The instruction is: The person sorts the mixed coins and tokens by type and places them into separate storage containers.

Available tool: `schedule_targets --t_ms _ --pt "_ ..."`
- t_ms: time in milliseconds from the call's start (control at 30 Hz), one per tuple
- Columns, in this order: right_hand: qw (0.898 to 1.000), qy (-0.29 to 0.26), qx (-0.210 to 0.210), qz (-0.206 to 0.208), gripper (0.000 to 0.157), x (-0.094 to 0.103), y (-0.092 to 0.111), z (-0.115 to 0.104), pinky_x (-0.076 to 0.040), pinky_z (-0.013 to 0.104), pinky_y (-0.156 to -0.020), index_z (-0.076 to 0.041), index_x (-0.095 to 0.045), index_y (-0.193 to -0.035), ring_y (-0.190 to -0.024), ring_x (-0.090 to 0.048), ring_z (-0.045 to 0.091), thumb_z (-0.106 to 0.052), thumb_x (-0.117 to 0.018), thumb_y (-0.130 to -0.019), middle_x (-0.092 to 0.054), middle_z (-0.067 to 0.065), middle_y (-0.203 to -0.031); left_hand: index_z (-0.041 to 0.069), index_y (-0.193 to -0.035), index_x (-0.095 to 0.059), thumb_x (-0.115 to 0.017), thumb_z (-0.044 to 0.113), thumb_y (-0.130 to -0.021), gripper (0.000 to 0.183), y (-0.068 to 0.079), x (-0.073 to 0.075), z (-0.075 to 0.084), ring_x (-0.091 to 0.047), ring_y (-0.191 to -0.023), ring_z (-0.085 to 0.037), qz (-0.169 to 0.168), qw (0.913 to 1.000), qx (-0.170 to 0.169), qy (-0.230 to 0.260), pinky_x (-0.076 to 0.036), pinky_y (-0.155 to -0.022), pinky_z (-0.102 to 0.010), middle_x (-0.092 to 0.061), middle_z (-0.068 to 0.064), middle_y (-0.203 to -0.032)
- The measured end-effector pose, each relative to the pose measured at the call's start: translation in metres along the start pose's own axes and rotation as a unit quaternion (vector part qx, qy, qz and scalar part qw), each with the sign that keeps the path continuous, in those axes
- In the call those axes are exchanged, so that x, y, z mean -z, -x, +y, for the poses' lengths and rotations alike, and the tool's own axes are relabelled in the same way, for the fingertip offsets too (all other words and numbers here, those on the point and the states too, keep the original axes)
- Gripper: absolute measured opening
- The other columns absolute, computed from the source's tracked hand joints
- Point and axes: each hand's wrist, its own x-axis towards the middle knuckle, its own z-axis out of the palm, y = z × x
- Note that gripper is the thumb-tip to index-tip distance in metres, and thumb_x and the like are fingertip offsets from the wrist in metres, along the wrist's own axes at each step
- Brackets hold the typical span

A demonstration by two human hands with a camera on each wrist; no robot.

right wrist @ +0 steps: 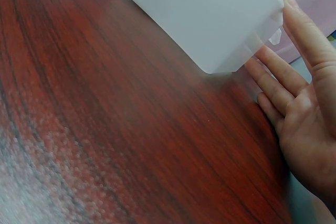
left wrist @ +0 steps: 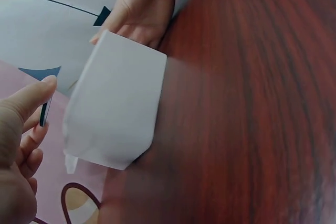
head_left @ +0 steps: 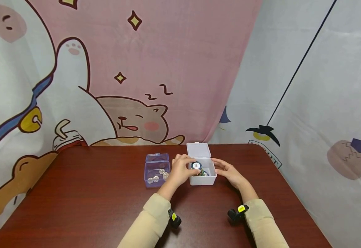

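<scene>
My left hand (head_left: 180, 169) pinches a poker chip (head_left: 196, 165), dark-rimmed with a white centre, between thumb and fingers over the open white box (head_left: 202, 181). In the left wrist view the chip (left wrist: 45, 113) appears edge-on at the fingertips. More chips (head_left: 204, 174) lie inside the box, partly hidden by the held one. At the box's right side, my right hand (head_left: 232, 175) touches the wall with fairly straight fingers. The right wrist view shows the thumb (right wrist: 310, 35) by a corner of the box (right wrist: 205, 19), fingers along its side.
Left of the white box stands an open, see-through purple box (head_left: 148, 166) with several clear, faceted pieces (head_left: 156, 178) in it. The white box's lid (head_left: 198, 150) is tipped back. Behind the dark red-brown table (head_left: 90, 193) hangs a printed cloth (head_left: 180, 62).
</scene>
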Motion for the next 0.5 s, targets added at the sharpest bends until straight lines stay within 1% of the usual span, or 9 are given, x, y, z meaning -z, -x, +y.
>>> schedule_targets --t_ms 133,300,500 --pt "1.0 -0.002 0.007 -0.005 0.048 0.0 0.0 -0.002 -0.027 0.051 -0.097 -0.015 -0.042 -0.134 -0.117 -0.044 0.029 -0.013 -0.056 -0.088 -0.042 0.013 -0.133 0.012 -0.099 -0.07 -0.079 0.03 -0.065 0.04 -0.003 -0.006 -0.001 -0.044 -0.088 -0.015 0.009 0.9996 0.011 -0.024 -0.029 -0.075 -0.034 -0.059 0.003 -0.089" --pt "1.0 -0.003 0.01 -0.009 0.048 0.0 0.0 -0.001 -0.027 0.051 -0.096 -0.014 -0.041 -0.134 -0.116 -0.044 0.03 -0.012 -0.055 -0.089 -0.041 0.014 -0.134 0.013 -0.098 -0.071 -0.079 0.033 -0.064 0.04 -0.006 -0.012 -0.003 -0.044 -0.088 -0.014 0.017 0.9988 0.022 -0.041 -0.028 -0.076 -0.036 -0.059 0.004 -0.088" --pt "1.0 0.001 0.007 -0.003 0.048 0.0 0.0 0.0 -0.026 0.052 -0.097 -0.015 -0.042 -0.134 -0.118 -0.042 0.027 -0.013 -0.057 -0.088 -0.042 0.013 -0.133 0.014 -0.098 -0.071 -0.08 0.034 -0.063 0.041 -0.007 -0.019 -0.006 -0.044 -0.089 -0.013 0.015 0.9976 0.036 -0.057 -0.027 -0.076 -0.036 -0.059 0.005 -0.089"
